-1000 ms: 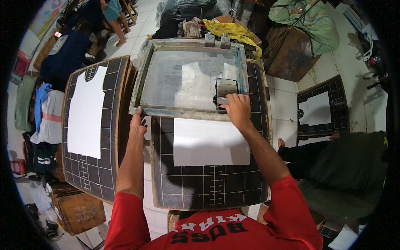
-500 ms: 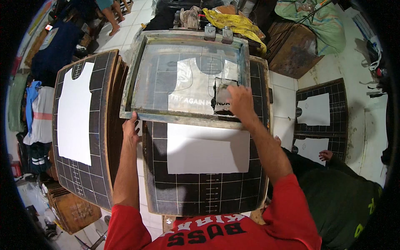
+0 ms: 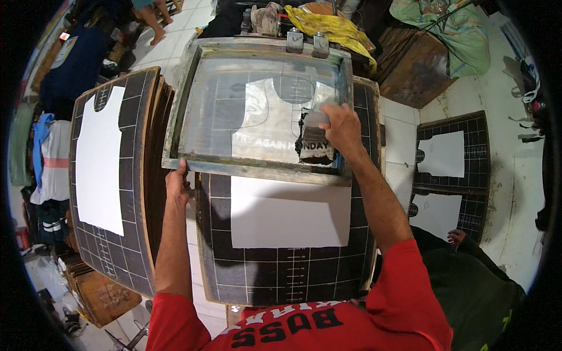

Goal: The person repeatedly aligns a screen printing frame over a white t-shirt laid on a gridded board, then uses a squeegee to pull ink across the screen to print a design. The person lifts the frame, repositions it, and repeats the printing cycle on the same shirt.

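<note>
A silk-screen frame [image 3: 257,169] with a wooden rim lies over a white cut fabric piece [image 3: 290,216] on a black gridded board [image 3: 269,272]. My left hand [image 3: 177,184] grips its near left corner, thumb on top, fingers partly hidden below. Inside the frame, at the right, my right hand [image 3: 344,130] is closed round a greyish squeegee [image 3: 316,117]. Black ink [image 3: 318,159] lies along the near inner edge, and more edges the strip by the squeegee. Lettering and a garment outline show through the mesh [image 3: 216,111].
Left stands a stack of gridded boards topped by a white fabric piece [image 3: 100,164]. Two more boards with white pieces [image 3: 442,153] lie right, near a co-worker's hand [image 3: 456,236] and dark sleeve. Metal hinge clamps [image 3: 295,41] and a yellow cloth [image 3: 331,29] are at the far side.
My right hand and the squeegee have shifted slightly away from me, uncovering more lettering and ink at the near edge. My left hand stays on the frame corner.
</note>
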Available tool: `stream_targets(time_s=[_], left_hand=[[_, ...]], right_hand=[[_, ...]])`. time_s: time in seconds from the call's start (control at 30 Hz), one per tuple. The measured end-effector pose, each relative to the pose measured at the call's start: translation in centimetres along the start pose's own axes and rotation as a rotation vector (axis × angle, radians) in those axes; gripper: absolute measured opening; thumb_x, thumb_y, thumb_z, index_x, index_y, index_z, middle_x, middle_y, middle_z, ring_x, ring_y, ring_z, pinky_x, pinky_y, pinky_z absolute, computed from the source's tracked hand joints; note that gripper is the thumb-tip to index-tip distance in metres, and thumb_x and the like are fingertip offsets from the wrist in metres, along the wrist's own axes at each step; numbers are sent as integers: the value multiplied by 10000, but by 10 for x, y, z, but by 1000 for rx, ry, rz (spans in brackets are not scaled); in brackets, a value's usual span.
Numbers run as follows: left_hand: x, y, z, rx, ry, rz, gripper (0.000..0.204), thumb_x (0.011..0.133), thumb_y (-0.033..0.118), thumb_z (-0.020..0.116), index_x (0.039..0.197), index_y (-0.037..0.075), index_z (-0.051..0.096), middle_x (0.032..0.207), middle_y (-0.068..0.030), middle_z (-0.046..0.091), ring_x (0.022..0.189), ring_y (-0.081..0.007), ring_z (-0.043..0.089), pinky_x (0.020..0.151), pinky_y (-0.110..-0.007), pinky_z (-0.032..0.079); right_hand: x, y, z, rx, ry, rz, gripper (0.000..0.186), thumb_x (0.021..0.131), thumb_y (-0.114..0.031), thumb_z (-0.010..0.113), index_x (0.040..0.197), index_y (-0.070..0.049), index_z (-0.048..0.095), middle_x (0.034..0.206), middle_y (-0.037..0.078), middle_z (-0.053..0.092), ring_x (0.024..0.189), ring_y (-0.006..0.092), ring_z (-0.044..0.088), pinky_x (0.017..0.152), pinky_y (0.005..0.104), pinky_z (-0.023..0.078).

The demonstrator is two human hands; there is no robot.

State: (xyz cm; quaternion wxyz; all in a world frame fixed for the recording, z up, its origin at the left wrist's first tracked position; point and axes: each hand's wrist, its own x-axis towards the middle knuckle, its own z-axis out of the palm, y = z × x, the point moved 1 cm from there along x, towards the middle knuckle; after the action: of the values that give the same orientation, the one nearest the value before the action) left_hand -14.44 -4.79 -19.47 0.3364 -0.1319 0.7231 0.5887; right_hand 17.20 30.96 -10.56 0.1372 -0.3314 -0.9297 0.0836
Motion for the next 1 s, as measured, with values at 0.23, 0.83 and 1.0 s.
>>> stream_targets(time_s=[0.23,0.83,1.0], left_hand=[[2,-2,0,-94,-23,34,328,969,348,759,815,117,585,632,47,450,499,-102,339,487,-304,258],[5,6,3,-238,-2,6,304,939,162,787,1189,53,653,1093,-71,699,979,-185,674,857,-392,520],[-21,47,4,-299,18,-20,205,934,45,746,1107,-25,661,1019,-128,710,898,-245,719,734,-344,612]], right_hand=[[26,4,15,-19,219,-33,302,817,-85,767,1096,-87,651,1016,100,666,982,361,607,802,508,469],[-112,-55,6,-46,178,-35,291,825,21,642,1091,-97,644,984,73,581,952,307,561,836,457,447],[-113,-71,-24,-62,237,-29,308,848,-225,783,1086,-85,645,982,81,576,934,285,562,831,454,437]])
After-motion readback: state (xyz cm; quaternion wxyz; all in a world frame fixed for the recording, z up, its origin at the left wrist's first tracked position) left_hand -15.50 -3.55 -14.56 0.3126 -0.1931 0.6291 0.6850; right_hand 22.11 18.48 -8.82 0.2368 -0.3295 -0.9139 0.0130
